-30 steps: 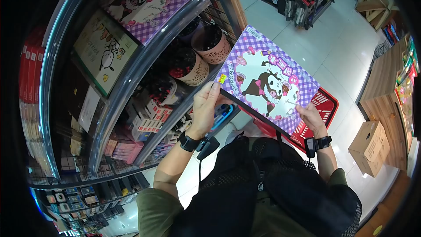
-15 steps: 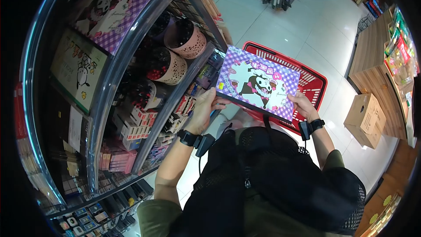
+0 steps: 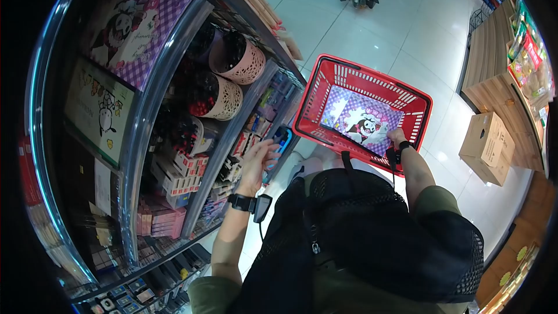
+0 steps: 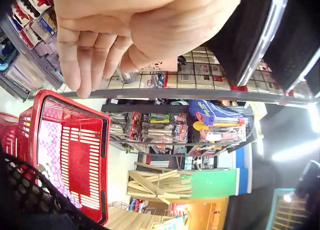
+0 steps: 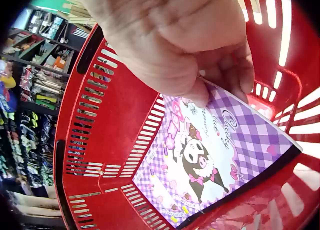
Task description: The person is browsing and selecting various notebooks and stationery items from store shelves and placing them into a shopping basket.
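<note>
A flat purple-checked box with a cartoon figure on its cover lies inside a red shopping basket. My right hand reaches down into the basket at one end of the box. Seen from the right wrist, the thumb of that hand rests on the cover and the fingers curl past the edge, pinching the box. My left hand is out by the shelving with nothing in it. Its fingers extend loosely in the left wrist view, where the basket's rim shows below them.
Shelving on the left carries another purple-checked box, a green-edged cartoon box, and perforated pots of dark and red items. A cardboard carton sits on the floor at right, beside a wood-grain counter.
The box went from being held up in both hands to down inside the basket. My left hand let go of it and moved left; the right hand still grips its end.
</note>
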The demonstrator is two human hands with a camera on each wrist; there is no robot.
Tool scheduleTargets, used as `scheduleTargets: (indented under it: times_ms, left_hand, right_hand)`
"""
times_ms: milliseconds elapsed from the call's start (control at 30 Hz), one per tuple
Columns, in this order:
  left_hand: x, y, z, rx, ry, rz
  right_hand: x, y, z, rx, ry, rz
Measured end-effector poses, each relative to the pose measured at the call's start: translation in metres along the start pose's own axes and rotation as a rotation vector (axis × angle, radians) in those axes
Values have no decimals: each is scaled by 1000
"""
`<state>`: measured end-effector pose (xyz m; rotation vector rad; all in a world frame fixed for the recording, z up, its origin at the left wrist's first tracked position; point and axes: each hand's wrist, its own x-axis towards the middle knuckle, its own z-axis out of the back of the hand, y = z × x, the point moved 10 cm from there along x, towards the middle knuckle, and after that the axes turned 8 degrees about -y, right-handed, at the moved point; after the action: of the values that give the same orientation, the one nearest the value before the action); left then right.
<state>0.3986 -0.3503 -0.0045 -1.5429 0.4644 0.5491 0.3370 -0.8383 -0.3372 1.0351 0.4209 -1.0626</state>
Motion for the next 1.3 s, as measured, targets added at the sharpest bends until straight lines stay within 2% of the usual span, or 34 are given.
scheduleTargets:
  times_ms: [100,167,233,300,333,367,400,433,467,500,633,733,767,833,900,933,1000,1033,1100,1167,1233,1300]
  left_hand:
    - [-4,6,10,-39,-45,27]
    - [-7,9,13,-63,-51,23]
    - [-9,11,16,-73,-60,13]
    - [-10,9,17,-44,-53,-3]
    - [-11,6,18,-21,-61,-17]
    - [-9,9,23,-8,-57,-44]
    - [-12,4,23,2,-62,-51]
    - [-15,-5,24,9,-72,-64]
    - [-20,-16,24,31,-74,-69]
    - [-24,-32,23,44,-69,-124]
    - [-49,-119,25,114,-74,-440]
    - [-89,-210,30,192,-163,-721]
    - [-100,-235,36,223,-197,-831]
    - [-116,-280,51,223,-296,-965]
    - [-124,-311,71,236,-433,-1055]
    - [-122,-322,79,232,-470,-1036]
    - [-119,-334,94,156,-506,-982]
    - [-120,-338,99,151,-521,-998]
    - [-109,-336,100,68,-387,-891]
    - [-109,-343,106,65,-362,-889]
    - [-105,-344,103,-5,-270,-779]
    - [-108,-344,106,-30,-293,-750]
  right_hand:
    - [-5,15,-8,-77,27,33]
    - [-4,29,-17,86,62,85]
    - [22,19,-28,47,16,147]
    - [43,15,-51,-101,116,176]
    - [66,13,-68,-117,228,415]
    - [77,2,-82,-133,321,312]
    - [57,21,-86,-104,364,368]
    - [17,52,-85,-182,407,334]
    - [-18,84,-80,-163,344,303]
    - [-36,104,-88,-201,405,319]
    - [-158,283,-97,-354,231,1077]
    - [-332,409,-65,-106,233,1380]
    - [-387,440,-53,-50,246,1497]
    - [-480,483,-29,35,96,1859]
    - [-535,515,-22,102,-55,2063]
    - [-547,532,-28,108,-55,2082]
    - [-578,553,-23,132,-372,2227]
    - [-583,565,-25,144,-370,2247]
    - [-583,591,-38,40,-518,2180]
    - [-573,608,-55,-2,-513,2156]
    - [-573,614,-66,-110,-566,2091]
    - [-573,616,-68,-127,-540,2056]
